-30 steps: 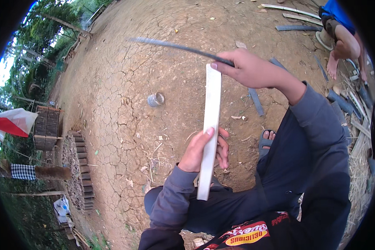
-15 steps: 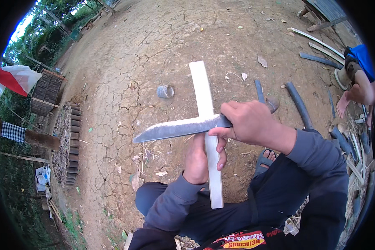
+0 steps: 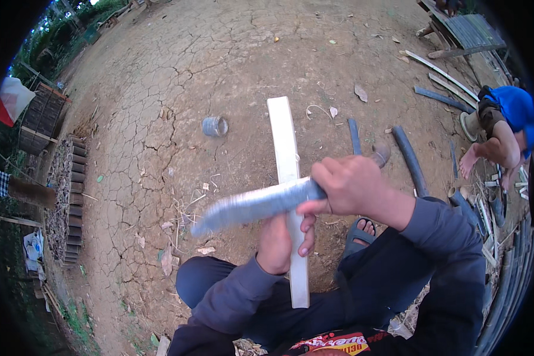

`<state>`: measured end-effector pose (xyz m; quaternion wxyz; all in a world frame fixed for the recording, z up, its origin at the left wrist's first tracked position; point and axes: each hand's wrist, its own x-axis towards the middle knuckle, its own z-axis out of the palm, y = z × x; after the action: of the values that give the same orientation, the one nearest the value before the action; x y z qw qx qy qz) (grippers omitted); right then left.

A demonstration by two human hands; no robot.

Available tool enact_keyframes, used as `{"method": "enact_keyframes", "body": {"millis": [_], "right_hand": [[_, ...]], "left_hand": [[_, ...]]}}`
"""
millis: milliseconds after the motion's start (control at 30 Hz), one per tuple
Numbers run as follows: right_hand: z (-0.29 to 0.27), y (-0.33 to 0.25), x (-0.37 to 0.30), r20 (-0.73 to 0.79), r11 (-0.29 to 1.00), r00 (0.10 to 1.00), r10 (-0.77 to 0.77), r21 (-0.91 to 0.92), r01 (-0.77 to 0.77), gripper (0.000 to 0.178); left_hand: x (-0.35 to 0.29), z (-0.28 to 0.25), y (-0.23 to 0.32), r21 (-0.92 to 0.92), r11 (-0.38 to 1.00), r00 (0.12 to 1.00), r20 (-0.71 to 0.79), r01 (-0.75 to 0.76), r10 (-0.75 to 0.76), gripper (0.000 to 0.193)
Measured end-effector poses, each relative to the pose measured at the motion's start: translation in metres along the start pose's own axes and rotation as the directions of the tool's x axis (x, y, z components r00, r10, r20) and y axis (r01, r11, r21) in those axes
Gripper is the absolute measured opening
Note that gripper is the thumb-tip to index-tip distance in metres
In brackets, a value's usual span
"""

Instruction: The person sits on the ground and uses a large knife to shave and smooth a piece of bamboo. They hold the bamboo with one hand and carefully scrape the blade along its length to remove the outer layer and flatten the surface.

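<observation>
A long, pale split-bamboo strip (image 3: 286,139) stands lengthwise in front of me, its near end by my lap. My left hand (image 3: 275,249) is closed around its lower half, with fingertips showing on the right side. In my right hand (image 3: 353,185) is a machete (image 3: 252,204), gripped where handle meets blade; the rounded handle end sticks out past the fist. Its broad blade lies across the strip, just above my left hand, with the tip pointing left and toward me. Motion smears the blade, so I cannot tell whether its edge touches the strip.
A small jar (image 3: 214,126) lies on the cracked dirt ground. Dark bamboo lengths (image 3: 409,160) are to the right, with more stacked by my right side. A person in blue (image 3: 513,113) crouches at far right. A bed edged with short bamboo pieces (image 3: 74,219) is at left.
The machete has turned in my right hand: its tip dropped toward me and its flat now shines. Both hands keep their holds. The view has shifted, bringing more of the other person in.
</observation>
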<state>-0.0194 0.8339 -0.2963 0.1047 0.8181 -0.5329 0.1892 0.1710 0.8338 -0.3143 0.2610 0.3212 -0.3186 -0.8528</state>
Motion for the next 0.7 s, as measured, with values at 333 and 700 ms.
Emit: {"method": "enact_keyframes", "body": {"millis": [333,700], "right_hand": [[0.005,0.018,0.006,0.069,0.997,0.995,0.07,0.034,-0.073,0.065],[0.007,0.043,0.005,0.053,0.992,0.993,0.106,0.06,-0.109,0.067]], "left_hand": [[-0.004,-0.01,-0.002,-0.075,0.996,0.998,0.027,0.057,-0.055,0.058],[-0.002,0.0,-0.006,0.139,0.99,0.992,-0.127,-0.008,0.025,0.054]]}}
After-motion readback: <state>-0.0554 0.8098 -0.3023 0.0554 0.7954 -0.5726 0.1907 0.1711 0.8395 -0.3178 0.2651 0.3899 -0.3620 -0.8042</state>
